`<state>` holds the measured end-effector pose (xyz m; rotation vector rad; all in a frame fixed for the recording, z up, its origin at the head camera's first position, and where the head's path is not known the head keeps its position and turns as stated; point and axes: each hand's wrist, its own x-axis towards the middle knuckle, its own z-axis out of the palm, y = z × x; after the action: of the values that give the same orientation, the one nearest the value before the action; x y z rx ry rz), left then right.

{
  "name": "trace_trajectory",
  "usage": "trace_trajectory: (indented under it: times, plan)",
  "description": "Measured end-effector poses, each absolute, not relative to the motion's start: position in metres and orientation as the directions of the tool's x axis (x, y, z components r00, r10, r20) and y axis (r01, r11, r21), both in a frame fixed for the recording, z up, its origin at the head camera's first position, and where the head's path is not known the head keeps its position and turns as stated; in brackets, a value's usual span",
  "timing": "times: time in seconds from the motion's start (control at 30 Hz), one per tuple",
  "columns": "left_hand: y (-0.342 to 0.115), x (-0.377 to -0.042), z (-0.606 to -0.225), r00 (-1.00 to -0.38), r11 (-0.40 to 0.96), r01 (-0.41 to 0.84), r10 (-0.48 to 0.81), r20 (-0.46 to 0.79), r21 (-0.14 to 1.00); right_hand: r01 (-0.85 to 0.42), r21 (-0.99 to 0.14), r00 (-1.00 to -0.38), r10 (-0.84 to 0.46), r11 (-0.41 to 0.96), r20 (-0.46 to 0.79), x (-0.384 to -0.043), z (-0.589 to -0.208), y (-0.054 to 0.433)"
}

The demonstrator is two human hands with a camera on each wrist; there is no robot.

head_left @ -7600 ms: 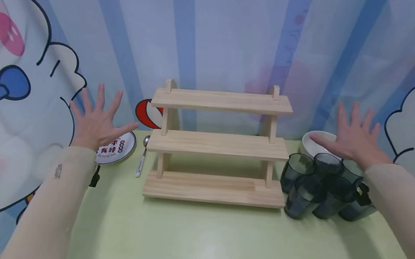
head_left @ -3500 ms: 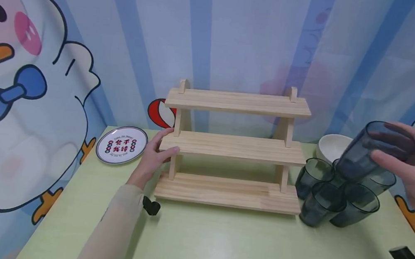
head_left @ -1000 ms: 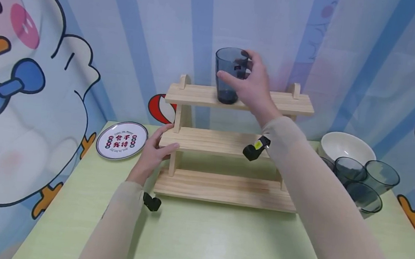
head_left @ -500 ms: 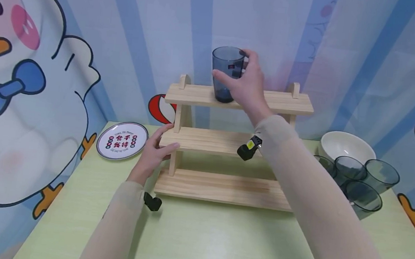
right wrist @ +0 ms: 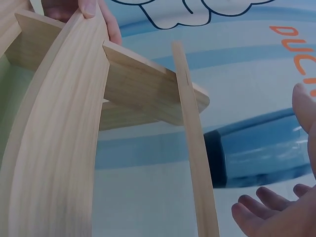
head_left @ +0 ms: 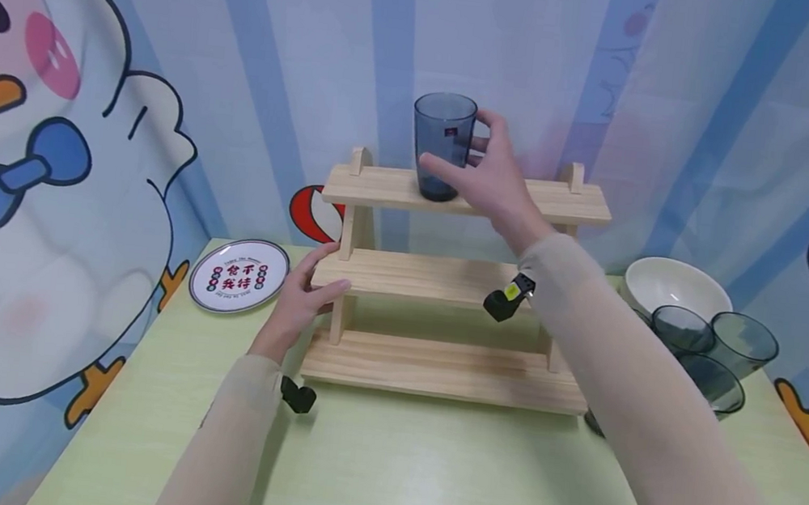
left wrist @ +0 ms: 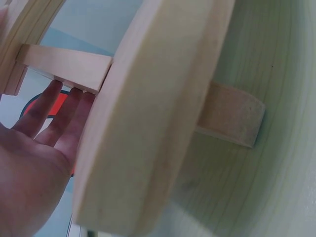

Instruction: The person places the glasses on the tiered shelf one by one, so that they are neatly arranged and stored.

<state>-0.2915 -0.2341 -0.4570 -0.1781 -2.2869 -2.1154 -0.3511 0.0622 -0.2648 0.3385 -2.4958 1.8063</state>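
Observation:
A three-tier wooden display stand stands on the table. On its top board, left of centre, a smoky blue glass tumbler is upright. Beside the tumbler is my right hand, its thumb overlapping the front in the head view. The right wrist view shows those fingers spread and apart from the glass. My left hand grips the left end of the middle board, thumb in front and fingers behind. In the left wrist view its fingertips meet the upright support.
Several matching tumblers are grouped to the right of the stand, partly hidden by my right sleeve. Behind them sits a white bowl. A printed oval plate lies at the left. A cartoon-patterned curtain rises behind the table.
One tumbler has come from the right-hand group onto the top board. Over the last half second my right hand has loosened and drawn slightly right. My left hand has stayed on the stand.

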Motion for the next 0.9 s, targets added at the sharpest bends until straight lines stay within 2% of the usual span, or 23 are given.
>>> trace_trajectory:
  times: [0.27, 0.53, 0.9]
  plan:
    - [-0.233, -0.293, -0.458, -0.995, 0.076, 0.088, 0.063, 0.084, 0.993, -0.208, -0.916, -0.963, -0.235, 0.343, 0.131, -0.341, -0.268, 0.099]
    - [-0.232, -0.294, -0.458, -0.995, 0.087, 0.088, 0.060, 0.083, 0.992, -0.238, -0.885, -0.958, -0.247, 0.401, 0.146, -0.325, -0.269, 0.141]
    - [-0.232, -0.292, -0.458, -0.993, 0.060, 0.093, 0.072, 0.089, 0.994, -0.278, -0.874, -0.951, -0.240, 0.398, 0.194, -0.302, -0.276, 0.198]
